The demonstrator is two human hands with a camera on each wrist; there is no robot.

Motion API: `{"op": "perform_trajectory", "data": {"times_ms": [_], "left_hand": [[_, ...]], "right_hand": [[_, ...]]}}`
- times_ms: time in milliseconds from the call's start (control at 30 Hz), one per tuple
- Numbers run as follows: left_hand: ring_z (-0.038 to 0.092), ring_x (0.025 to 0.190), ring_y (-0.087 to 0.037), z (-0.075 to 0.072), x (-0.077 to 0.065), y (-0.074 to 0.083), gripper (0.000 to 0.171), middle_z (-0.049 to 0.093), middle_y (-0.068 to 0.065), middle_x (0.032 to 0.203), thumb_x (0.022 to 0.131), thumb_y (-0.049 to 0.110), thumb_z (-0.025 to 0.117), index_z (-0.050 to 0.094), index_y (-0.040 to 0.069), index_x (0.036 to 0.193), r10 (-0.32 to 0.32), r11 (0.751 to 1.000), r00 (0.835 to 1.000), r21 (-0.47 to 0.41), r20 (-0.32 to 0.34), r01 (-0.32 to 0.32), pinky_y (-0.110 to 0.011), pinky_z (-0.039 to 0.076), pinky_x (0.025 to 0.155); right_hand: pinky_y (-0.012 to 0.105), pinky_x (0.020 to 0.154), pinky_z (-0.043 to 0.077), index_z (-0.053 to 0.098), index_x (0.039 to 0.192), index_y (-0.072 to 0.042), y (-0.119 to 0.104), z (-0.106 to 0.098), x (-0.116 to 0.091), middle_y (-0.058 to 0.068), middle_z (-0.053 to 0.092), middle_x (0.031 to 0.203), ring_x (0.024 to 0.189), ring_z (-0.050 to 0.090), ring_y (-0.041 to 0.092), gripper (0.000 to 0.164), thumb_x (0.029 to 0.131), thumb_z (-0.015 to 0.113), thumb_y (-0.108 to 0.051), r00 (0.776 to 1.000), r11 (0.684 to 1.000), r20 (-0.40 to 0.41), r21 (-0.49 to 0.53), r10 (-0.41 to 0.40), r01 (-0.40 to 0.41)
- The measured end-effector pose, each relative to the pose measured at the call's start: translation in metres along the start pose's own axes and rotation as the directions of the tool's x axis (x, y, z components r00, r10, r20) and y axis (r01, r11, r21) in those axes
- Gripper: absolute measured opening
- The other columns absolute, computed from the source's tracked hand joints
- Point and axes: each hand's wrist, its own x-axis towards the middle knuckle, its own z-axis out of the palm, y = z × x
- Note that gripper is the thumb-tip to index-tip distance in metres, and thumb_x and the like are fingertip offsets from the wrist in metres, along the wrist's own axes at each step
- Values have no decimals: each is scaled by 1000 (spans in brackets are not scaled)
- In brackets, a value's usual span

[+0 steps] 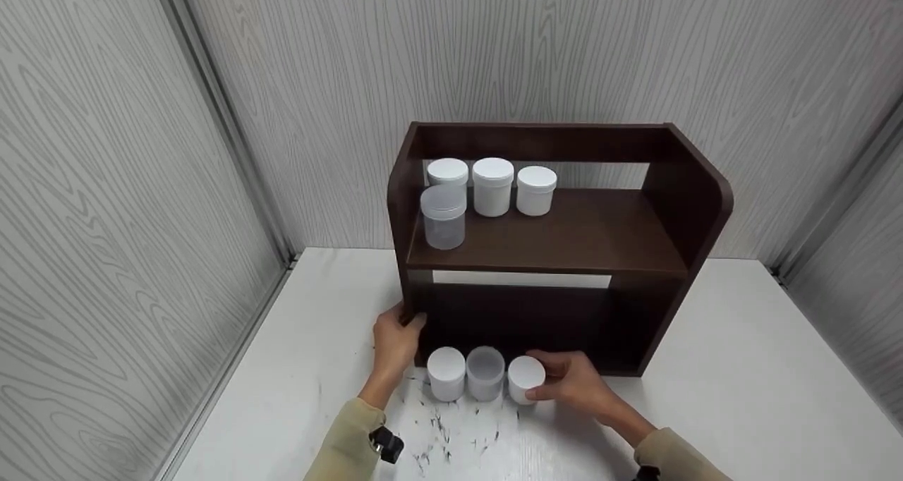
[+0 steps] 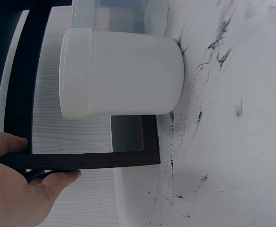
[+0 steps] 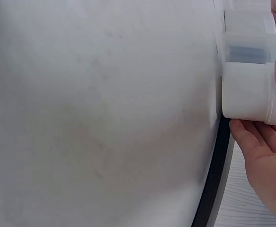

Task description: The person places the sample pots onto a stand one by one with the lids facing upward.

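A dark brown two-tier shelf (image 1: pixel 578 234) stands on the white table. With thumb and fingers on either side of its left side panel (image 2: pixel 81 161), my left hand (image 1: pixel 396 343) grips that panel low down. My right hand (image 1: pixel 580 388) holds a short white lidded jar (image 3: pixel 247 92) from its right side, thumb near the lid and fingers against the jar wall. This jar ends a row of three along the shelf's lower front. Left of it stands a translucent jar (image 1: pixel 485 374), then a taller white jar (image 2: pixel 128 73). All three are upright.
On the upper tier, three white lidded jars, including a middle one (image 1: pixel 492 188), line the back. A translucent jar (image 1: pixel 444 220) stands before the leftmost. Dark scuffs mark the table (image 1: pixel 338 297) in front. Grey wood-grain panels (image 1: pixel 106 185) enclose the left, back and right.
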Motion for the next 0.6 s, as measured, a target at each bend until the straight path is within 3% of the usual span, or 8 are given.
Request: {"op": "perform_trajectory", "data": {"times_ms": [433,600], "left_hand": [[63,125,-39,0,-2,-1,47,66,-28,133,102,10,63,56,-13,143,20,1000,1000,-16,12,-20,-51,49,106],[63,125,-39,0,-2,-1,47,66,-27,134,102,10,63,56,-13,142,21,1000,1000,-12,1,-21,-51,49,107]], "right_hand": [[26,89,57,57,141,15,-9,-9,-5,23,70,129,115,70,25,73,80,91,-6,1000,999,18,-51,9,-8],[27,89,58,57,140,16,-14,-12,-8,25,68,131,118,68,29,74,79,92,-6,1000,998,13,-63,-1,1]]}}
